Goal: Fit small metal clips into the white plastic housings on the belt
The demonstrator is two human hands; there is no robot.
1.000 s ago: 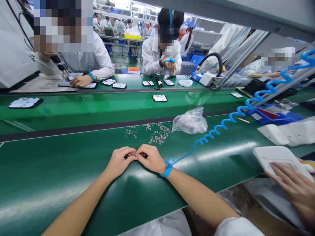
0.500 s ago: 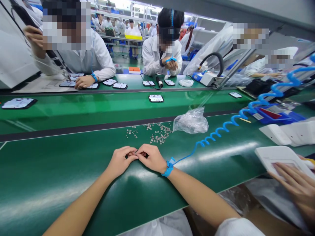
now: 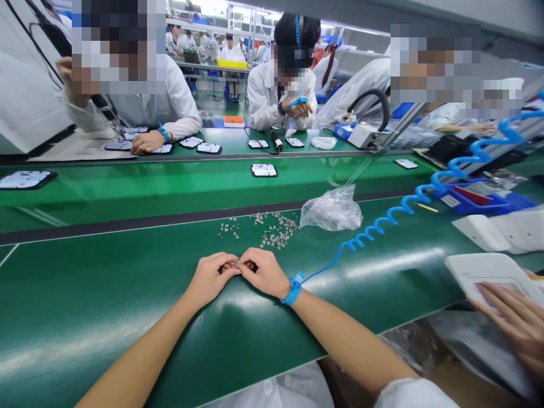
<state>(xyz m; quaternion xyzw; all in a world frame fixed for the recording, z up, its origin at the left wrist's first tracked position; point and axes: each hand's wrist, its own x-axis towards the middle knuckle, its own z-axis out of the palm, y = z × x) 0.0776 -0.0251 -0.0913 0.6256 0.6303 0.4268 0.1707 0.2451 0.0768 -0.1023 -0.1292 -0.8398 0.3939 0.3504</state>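
Observation:
My left hand [image 3: 216, 277] and my right hand [image 3: 264, 273] meet fingertip to fingertip low over the green work surface [image 3: 106, 277]. Both are closed in a pinch on one small metal part [image 3: 237, 264], whose exact kind is too small to make out. A blue wrist strap [image 3: 293, 290] circles my right wrist, with a coiled blue cord [image 3: 385, 220] running from it. Just beyond my hands lies a scattered pile of small metal parts [image 3: 278, 231], and a few loose ones [image 3: 228, 228] lie to its left.
A crumpled clear plastic bag [image 3: 331, 209] sits right of the pile. Behind it, a green conveyor strip carries white-and-black panels [image 3: 264, 170]. At right are a blue tray [image 3: 488, 198], white casings [image 3: 501, 231] and a co-worker's hand [image 3: 505, 311] on a white device [image 3: 488, 272]. Other people sit opposite.
My hands stay pinched together in nearly the same place, with only slight finger movement. The panels on the strip have shifted left. A person opposite at left has moved an arm.

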